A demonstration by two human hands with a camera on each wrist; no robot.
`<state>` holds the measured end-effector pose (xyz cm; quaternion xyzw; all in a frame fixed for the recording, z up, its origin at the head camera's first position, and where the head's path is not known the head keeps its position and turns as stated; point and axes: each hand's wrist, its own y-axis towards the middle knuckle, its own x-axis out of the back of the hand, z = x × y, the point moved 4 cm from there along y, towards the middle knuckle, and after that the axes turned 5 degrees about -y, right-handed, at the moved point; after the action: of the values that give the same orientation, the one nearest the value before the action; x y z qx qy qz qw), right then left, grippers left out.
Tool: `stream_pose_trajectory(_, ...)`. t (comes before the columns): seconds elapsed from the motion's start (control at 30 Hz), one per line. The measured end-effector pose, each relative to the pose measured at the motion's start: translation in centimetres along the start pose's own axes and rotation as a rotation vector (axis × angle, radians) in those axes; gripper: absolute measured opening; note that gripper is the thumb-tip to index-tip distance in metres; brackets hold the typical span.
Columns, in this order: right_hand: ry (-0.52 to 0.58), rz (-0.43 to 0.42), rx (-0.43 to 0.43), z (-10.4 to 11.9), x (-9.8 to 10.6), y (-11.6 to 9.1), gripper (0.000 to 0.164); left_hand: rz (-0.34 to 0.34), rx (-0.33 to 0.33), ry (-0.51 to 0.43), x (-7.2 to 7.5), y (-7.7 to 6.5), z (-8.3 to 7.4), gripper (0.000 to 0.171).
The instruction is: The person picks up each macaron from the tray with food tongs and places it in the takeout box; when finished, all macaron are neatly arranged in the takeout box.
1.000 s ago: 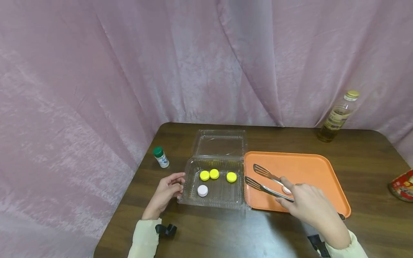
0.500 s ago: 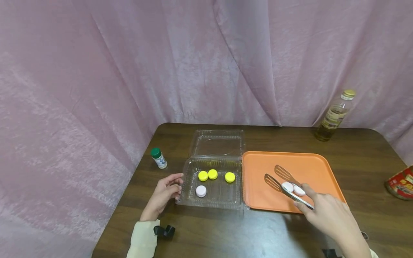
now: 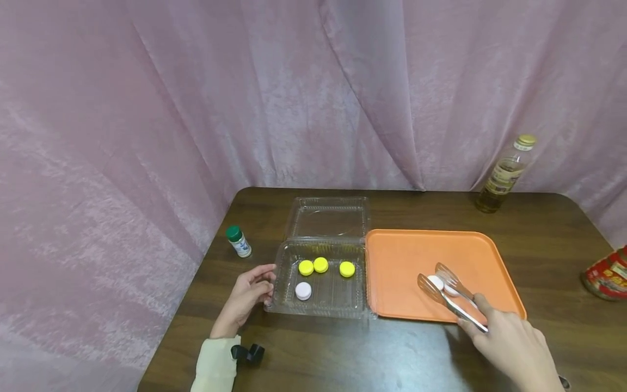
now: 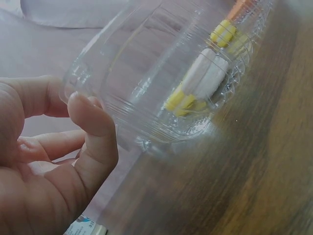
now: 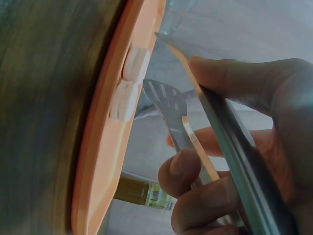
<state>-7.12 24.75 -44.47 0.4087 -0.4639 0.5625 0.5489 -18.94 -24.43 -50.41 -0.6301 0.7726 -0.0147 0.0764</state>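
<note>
My right hand (image 3: pixel 514 343) grips metal tongs (image 3: pixel 460 311) with slotted ends spread apart. In the head view the tong ends overlap two white macarons (image 3: pixel 435 282) on the orange tray (image 3: pixel 401 256). The right wrist view shows these macarons (image 5: pixel 128 85) side by side on the tray, with the tong ends above them and nothing between. At the left, my left hand (image 3: pixel 245 299) pinches the rim of a clear plastic clamshell container (image 3: pixel 338 299), thumb (image 4: pixel 93 117) at its edge. Inside lie yellow macarons (image 3: pixel 346 269) and a pale pinkish-white macaron (image 3: pixel 303 291).
The container's lid (image 3: pixel 328 218) lies folded back behind it. A small green-capped bottle (image 3: pixel 239 242) stands at the left table edge. An oil bottle (image 3: pixel 504 174) stands at the back right, and a red can (image 3: pixel 607 274) at the far right. A pink curtain (image 3: pixel 294 98) hangs behind the table.
My right hand has drawn the tongs right and toward me, from the tray's left part to around the two white macarons. My left hand stays at the container's rim.
</note>
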Motion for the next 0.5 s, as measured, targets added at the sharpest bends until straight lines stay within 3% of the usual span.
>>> stream_pose_trajectory(0.5, -0.019, -0.009, -0.028, -0.07, -0.2, -0.46, 0.061, 0.001, -0.001, 0.003, -0.12, -0.18, -0.2, 0.05)
